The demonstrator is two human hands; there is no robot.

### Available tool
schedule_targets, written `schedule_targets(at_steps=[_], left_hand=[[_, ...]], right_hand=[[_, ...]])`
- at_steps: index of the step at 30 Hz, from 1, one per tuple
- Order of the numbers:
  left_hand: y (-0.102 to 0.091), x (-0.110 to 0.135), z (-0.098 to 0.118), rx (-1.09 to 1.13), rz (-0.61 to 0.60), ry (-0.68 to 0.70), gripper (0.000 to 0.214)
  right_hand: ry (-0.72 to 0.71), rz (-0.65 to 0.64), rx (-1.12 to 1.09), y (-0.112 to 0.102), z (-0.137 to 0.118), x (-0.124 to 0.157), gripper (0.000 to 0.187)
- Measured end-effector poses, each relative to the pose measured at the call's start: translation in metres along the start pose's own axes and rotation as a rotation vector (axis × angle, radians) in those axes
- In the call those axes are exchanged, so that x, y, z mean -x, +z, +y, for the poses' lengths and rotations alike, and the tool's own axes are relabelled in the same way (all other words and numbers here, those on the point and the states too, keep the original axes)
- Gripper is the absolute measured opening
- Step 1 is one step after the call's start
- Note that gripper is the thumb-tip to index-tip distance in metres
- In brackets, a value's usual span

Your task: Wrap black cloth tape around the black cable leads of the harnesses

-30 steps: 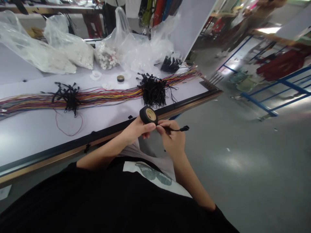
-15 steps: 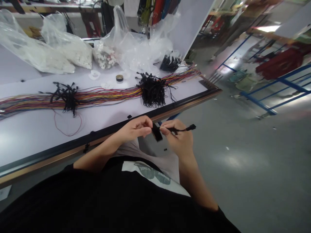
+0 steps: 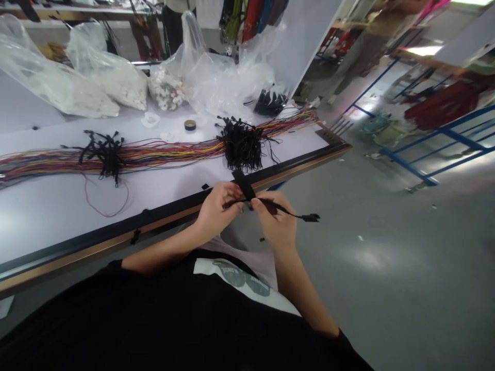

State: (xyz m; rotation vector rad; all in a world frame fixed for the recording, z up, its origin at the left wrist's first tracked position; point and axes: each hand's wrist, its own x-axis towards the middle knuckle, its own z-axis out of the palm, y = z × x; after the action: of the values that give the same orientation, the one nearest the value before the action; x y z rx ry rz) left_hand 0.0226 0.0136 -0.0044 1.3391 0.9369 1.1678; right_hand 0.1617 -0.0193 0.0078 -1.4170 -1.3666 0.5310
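Note:
My left hand is closed, its thumb and fingers pinched on one end of a thin black cable. My right hand is closed around the same black cable, thumb on top. Beyond the right hand, the cable ends in a black connector, hanging to the right. Between the hands, a wide black strip, which looks like tape, stands up and away from the cable toward the table edge. Its lower end meets the cable near my right thumb; the exact join is hidden by the fingers.
Bundled coloured wires lie along the table, with black connector clusters on them. A tape roll and plastic bags of small parts sit behind. Blue-framed racks stand at right.
The black strip, which hung down between the hands, now points up toward the table. The connector end has dropped and shifted right. My right hand has moved slightly left.

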Motion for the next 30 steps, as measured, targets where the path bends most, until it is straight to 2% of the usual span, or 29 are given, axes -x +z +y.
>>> schedule_targets(at_steps=[2,5,7,10,13,15,18,19,21,24,26,29,30], left_hand=[[-0.002,-0.004,-0.002,0.209,-0.075,-0.139,0.037],[-0.007,-0.01,-0.002,0.398,-0.373,-0.321,0.035],[-0.009,-0.012,-0.003,0.432,-0.437,-0.369,0.034],[-0.008,-0.01,-0.004,0.483,-0.366,-0.368,0.035],[-0.009,-0.004,-0.005,0.576,-0.349,-0.319,0.039],[-0.015,-0.002,-0.002,0.527,-0.43,-0.261,0.046],[-0.024,-0.004,0.005,0.395,-0.61,-0.198,0.061],[-0.025,-0.005,0.007,0.358,-0.614,-0.182,0.057],[-0.022,-0.008,0.007,0.274,-0.511,-0.152,0.046],[-0.013,-0.011,0.005,0.087,-0.346,-0.125,0.026],[-0.008,-0.012,0.004,-0.054,-0.311,-0.076,0.021],[-0.004,-0.01,0.002,-0.274,-0.235,0.084,0.003],[-0.004,-0.009,0.001,-0.328,-0.206,0.141,0.003]], right_hand=[[-0.038,-0.018,-0.063,0.001,0.001,0.002,0.008],[-0.078,-0.055,-0.111,0.004,0.001,0.005,0.006],[-0.077,-0.049,-0.127,0.006,0.001,0.005,0.007],[0.039,-0.03,-0.292,0.01,0.005,0.002,0.014],[0.175,-0.013,-0.516,0.01,0.01,-0.003,0.022],[0.169,0.004,-0.507,0.007,0.011,-0.004,0.022],[-0.001,0.023,-0.264,-0.002,0.009,-0.002,0.014],[-0.078,0.022,-0.178,-0.005,0.006,-0.001,0.012],[-0.205,0.007,-0.062,-0.009,0.002,0.002,0.011],[-0.269,0.002,-0.003,-0.01,-0.002,0.003,0.011],[-0.212,0.0,0.003,-0.009,-0.001,0.003,0.01],[-0.053,-0.05,-0.028,-0.003,0.004,0.003,0.01],[-0.005,-0.073,-0.043,-0.001,0.006,0.003,0.01]])
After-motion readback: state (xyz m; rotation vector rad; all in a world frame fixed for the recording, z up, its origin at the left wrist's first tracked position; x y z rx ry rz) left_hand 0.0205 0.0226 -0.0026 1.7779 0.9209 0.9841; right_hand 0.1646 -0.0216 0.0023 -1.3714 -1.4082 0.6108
